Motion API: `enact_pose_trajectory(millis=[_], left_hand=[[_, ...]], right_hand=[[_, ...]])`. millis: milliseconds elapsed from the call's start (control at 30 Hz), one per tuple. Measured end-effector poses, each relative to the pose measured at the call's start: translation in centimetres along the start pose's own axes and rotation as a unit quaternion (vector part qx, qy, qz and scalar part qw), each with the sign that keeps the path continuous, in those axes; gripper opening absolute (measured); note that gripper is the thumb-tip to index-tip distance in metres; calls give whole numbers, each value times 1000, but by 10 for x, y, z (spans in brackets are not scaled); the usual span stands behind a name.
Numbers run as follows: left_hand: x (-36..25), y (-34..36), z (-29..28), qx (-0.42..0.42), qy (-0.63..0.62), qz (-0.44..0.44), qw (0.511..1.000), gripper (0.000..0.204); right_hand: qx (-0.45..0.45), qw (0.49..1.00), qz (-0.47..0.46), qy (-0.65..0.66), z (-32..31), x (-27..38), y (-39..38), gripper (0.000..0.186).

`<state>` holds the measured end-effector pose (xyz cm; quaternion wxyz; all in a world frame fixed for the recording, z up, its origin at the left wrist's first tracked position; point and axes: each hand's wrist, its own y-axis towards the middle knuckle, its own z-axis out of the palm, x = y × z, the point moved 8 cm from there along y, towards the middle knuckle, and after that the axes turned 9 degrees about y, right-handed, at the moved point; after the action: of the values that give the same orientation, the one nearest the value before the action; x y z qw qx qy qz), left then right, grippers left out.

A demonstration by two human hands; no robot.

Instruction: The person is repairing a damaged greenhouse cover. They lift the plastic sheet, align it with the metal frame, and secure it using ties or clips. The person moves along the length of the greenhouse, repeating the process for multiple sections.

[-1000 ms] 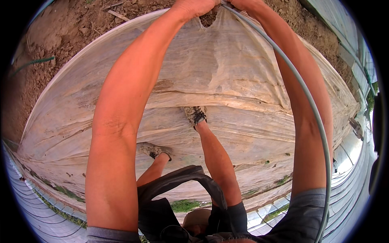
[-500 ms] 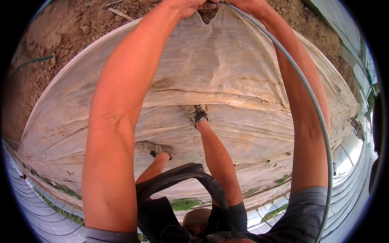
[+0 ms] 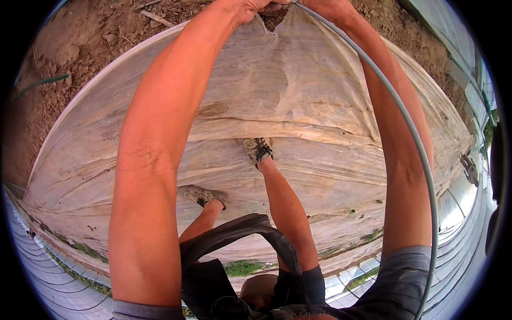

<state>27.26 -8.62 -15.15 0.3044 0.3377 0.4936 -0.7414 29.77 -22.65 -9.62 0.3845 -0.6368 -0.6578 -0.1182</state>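
At the upper picture edge my left hand [image 3: 249, 9] is closed at the raised edge of a large, dirty, translucent plastic sheet [image 3: 320, 80]. My right hand [image 3: 326, 8] is closed close beside it, also where the sheet is drawn up. Between the hands the film dips in a V-shaped notch with soil showing through. A thin grey tube [image 3: 399, 101] starts by the right fingers and curves down along my right arm to the lower edge. The fingertips are partly cut off by the picture edge. Both arms are stretched forward over the sheet.
My feet, in muddy shoes [image 3: 258, 150], stand on the sheet. Brown soil [image 3: 90, 48] with sticks and a green strand [image 3: 53, 79] lies beyond it. Pale greenhouse film walls [image 3: 58, 261] edge both sides. A black strap [image 3: 240, 234] hangs before my body.
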Motion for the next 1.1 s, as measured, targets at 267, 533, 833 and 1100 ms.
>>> enact_pose_trajectory(millis=[267, 533, 833, 1100], left_hand=[[-77, -34, 21, -107, 469, 233, 845, 22], [-58, -24, 39, -215, 589, 388, 676, 10], [-52, -42, 22, -243, 524, 415, 703, 17], [-60, -49, 16, -190, 439, 444, 758, 18]], right_hand=[[53, 995, -66, -49, 8, -2, -4, 29], [-84, 977, -192, -34, -8, 17, -7, 39], [13, 1000, -12, -9, 1, 11, 12, 23], [-10, 990, -84, -116, -2, 19, 11, 20]])
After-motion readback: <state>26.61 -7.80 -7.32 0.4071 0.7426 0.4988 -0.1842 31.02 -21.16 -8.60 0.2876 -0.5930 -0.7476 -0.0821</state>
